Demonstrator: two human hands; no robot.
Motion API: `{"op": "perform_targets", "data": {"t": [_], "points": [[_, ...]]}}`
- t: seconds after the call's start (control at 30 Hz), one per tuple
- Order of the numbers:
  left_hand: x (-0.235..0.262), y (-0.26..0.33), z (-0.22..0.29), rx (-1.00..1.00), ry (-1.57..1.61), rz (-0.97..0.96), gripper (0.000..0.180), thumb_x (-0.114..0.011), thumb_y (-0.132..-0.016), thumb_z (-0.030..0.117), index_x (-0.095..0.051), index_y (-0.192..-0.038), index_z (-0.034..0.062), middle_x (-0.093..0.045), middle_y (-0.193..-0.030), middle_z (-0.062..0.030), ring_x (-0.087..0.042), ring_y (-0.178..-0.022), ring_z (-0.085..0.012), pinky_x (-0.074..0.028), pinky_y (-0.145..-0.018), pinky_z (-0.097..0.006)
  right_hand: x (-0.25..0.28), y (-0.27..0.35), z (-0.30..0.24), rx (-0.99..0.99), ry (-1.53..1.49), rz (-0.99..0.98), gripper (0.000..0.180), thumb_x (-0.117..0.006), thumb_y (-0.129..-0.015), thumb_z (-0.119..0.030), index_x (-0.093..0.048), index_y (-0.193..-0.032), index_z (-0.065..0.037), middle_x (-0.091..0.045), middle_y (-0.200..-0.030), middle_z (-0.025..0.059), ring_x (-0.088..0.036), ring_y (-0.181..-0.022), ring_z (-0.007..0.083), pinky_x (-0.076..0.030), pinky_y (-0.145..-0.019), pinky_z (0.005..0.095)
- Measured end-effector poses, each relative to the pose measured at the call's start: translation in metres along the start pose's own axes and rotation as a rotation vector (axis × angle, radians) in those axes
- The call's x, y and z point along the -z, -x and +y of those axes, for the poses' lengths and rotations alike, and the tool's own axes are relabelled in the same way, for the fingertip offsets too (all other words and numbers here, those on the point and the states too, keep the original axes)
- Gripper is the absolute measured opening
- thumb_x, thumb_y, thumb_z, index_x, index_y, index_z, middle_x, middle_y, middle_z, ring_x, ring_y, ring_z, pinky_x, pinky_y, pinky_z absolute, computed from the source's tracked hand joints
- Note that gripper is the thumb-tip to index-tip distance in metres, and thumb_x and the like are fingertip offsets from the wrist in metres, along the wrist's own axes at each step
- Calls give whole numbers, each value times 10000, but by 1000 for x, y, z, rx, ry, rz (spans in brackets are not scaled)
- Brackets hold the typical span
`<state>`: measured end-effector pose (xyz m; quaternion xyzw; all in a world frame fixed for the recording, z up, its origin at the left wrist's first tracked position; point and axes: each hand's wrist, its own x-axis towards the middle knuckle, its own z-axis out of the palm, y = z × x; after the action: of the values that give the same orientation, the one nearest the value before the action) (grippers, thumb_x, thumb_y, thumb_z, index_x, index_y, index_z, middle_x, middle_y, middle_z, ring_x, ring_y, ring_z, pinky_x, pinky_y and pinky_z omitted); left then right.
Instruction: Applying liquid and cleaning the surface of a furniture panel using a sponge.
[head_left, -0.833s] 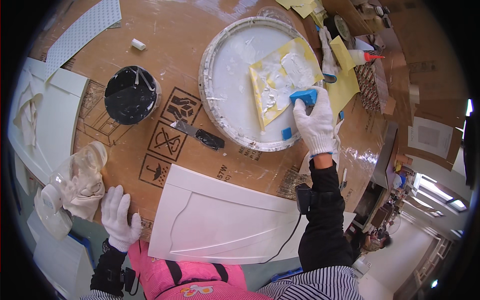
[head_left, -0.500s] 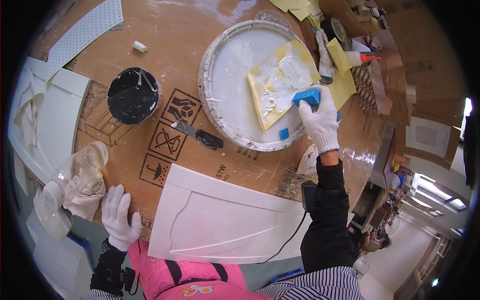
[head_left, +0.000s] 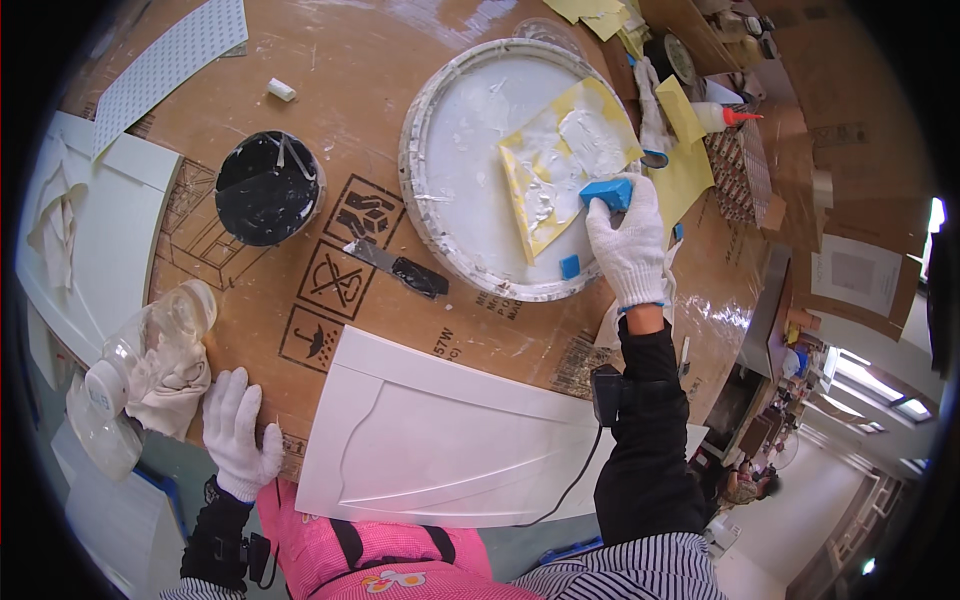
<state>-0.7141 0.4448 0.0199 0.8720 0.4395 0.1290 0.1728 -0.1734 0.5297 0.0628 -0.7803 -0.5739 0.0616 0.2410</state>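
My right hand [head_left: 630,240], in a white knit glove, grips a blue block [head_left: 606,195] between thumb and fingers. The block is at the right edge of a yellow sheet [head_left: 545,240] smeared with thick white paste [head_left: 590,138]. This sheet lies on a round white lid [head_left: 465,120] with a crusted rim. A small blue piece [head_left: 569,267] rests near the lid's front edge. My left hand [head_left: 238,435], gloved too, lies flat with fingers stretched on the table edge, beside a crumpled cloth [head_left: 170,385]. Between my arms is a white moulded panel [head_left: 430,440].
A black-topped round tub [head_left: 268,190] and a putty knife [head_left: 400,270] are on the cardboard-covered table [head_left: 370,100]. Clear plastic bottles [head_left: 105,390] stand left. Yellow sheets [head_left: 690,185] and a red-tipped squeeze bottle [head_left: 712,117] lie at the far right. A person [head_left: 745,487] is in the background.
My right hand has shifted slightly left with the blue block, further over the pasted sheet's edge. My left hand stays where it was.
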Motion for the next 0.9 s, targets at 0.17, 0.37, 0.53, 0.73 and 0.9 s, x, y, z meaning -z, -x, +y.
{"op": "perform_targets", "data": {"t": [0.17, 0.37, 0.53, 0.73, 0.9], "points": [[2, -1, 0, 1, -20, -2, 552, -549, -936, 280, -524, -1429, 31, -521, -1496, -255, -499, -1362, -492, -375, -1142, -602, -1, -7, 5, 58, 70, -27, 287, -699, -875, -57, -593, -1141, -32, -656, -994, 103, -653, -878, 215, -537, -801, 335], [2, -4, 3, 1, -4, 8, 534, -587, -920, 244, -540, -1409, 33, -543, -1473, -244, -527, -1324, -493, -403, -1114, -608, 21, -20, 2, 71, 115, -145, 290, -660, -858, -27, -599, -1141, -44, -654, -947, 100, -651, -822, 218, -540, -760, 330], [4, -3, 5, -6, 5, 16, 544, -597, -905, 224, -541, -1410, 29, -540, -1476, -248, -523, -1327, -497, -401, -1119, -607, 48, 10, -12, -591, -927, -46, 202, -656, -930, -143, -623, -1100, -40, -657, -893, 85, -612, -727, 177, -497, -614, 284], [4, -5, 4, -11, 9, 27, 558, -616, -878, 189, -541, -1405, 19, -540, -1475, -250, -524, -1326, -500, -400, -1123, -607, 64, 52, -39, -1039, -2018, -239, 503, -613, -966, -243, -504, -1342, 72, -647, -1029, 200, -500, -709, 201, -430, -558, 307], [7, -7, 7, 4, 7, 18, 555, -632, -858, 163, -557, -1389, 16, -551, -1465, -251, -525, -1326, -500, -397, -1129, -602, 53, 83, -55, -1040, -2099, -253, 563, -620, -971, -243, -472, -1410, 77, -645, -1093, 212, -517, -721, 221, -448, -581, 314]]}}
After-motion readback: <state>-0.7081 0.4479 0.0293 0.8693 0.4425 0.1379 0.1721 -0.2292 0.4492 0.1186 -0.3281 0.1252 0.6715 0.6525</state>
